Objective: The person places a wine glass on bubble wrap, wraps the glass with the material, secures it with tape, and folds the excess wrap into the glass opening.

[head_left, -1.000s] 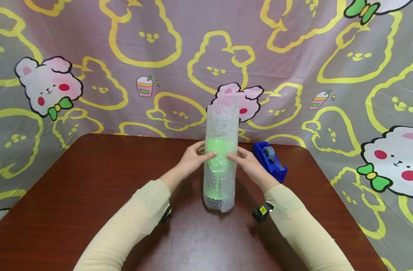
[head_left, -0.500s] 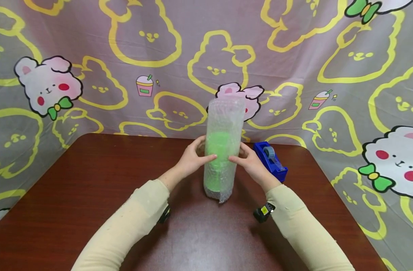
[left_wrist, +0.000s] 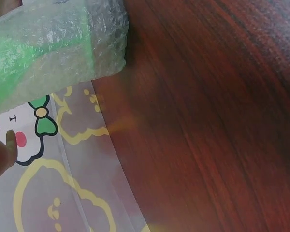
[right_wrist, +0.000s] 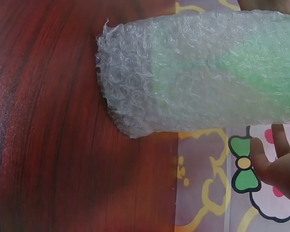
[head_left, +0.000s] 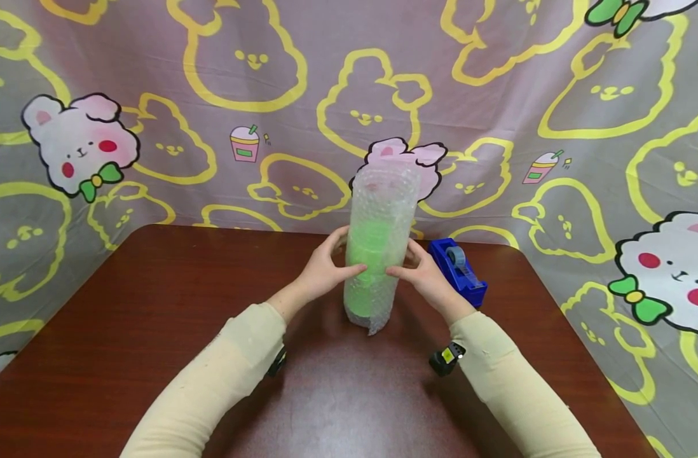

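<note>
A tall bubble-wrapped bundle stands between my hands in the head view, its top leaning slightly back and to the right. Something green shows blurrily through the clear wrap; its kind cannot be told. My left hand holds the left side, thumb in front and fingers behind. On the opposite side my right hand grips it the same way. A loose corner of wrap points down at the lower end. Both wrist views show the bundle's lower end near the tabletop; whether it touches is unclear.
A blue tape dispenser with a roll of tape sits just beyond my right hand. The dark red-brown wooden table ends at the back against a patterned curtain with rabbit and bear drawings.
The bundle's lower end has moved up and away from me, while its top has tipped back and to the right. Both hands keep their hold with only slight shifts.
</note>
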{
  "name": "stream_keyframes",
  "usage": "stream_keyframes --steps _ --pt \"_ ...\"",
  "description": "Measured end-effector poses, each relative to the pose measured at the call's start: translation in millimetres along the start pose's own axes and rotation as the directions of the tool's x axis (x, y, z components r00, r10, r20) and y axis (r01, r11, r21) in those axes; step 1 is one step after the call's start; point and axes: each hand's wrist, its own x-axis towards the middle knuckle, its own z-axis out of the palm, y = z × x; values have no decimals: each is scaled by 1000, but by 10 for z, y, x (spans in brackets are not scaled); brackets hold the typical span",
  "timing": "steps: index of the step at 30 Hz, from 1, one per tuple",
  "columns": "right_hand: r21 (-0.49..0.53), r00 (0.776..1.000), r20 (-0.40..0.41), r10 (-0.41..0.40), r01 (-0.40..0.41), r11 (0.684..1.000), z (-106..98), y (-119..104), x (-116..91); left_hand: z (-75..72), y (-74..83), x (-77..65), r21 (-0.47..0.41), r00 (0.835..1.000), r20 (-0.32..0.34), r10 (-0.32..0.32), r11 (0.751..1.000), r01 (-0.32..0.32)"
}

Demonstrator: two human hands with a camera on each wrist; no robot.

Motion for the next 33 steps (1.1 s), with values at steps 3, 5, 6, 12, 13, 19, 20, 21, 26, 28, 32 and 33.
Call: stream_keyframes --steps 3,5,6,12,13,19,20,21,26,28,32,33 --pt "-1 1000 -2 2 -2 1000 -9 9 -6 14 -23 6 6 1000 2 -5 1000 5" --pt "-4 1000 -3 2 -2 1000 -15 16 -7 27 -84 24 18 1000 1 -5 1000 5" --pt "-3 1000 -5 4 -4 1000 -16 20 -8 32 -89 26 24 1000 0 -6 1000 6" --pt "-15 1000 -10 22 -22 1000 -27 77 -6 57 -119 31 62 1000 2 -12 998 12" --pt "-21 1000 -9 23 -23 1000 -31 91 -6 62 -124 30 65 1000 5 -13 998 13" --pt "-17 999 -12 32 -32 999 -38 173 -6 94 -150 22 58 1000 15 -19 998 18" --pt "-13 999 -12 34 -34 999 -38 183 -6 100 -154 23 54 1000 16 -19 998 18" --pt "-11 999 -10 34 -34 999 -40 190 -7 106 -159 25 51 1000 19 -20 999 19" --pt "-6 999 -2 40 -40 999 -52 209 -15 125 -184 30 49 999 27 -28 998 27" --pt "-2 999 1 41 -41 999 -55 207 -16 121 -182 27 46 999 31 -36 998 34" --pt "0 999 3 44 -44 999 -56 198 -14 102 -138 28 -22 997 53 -57 998 59" --pt "1 999 0 45 -45 999 -57 194 -14 99 -122 36 -47 997 53 -61 997 63"
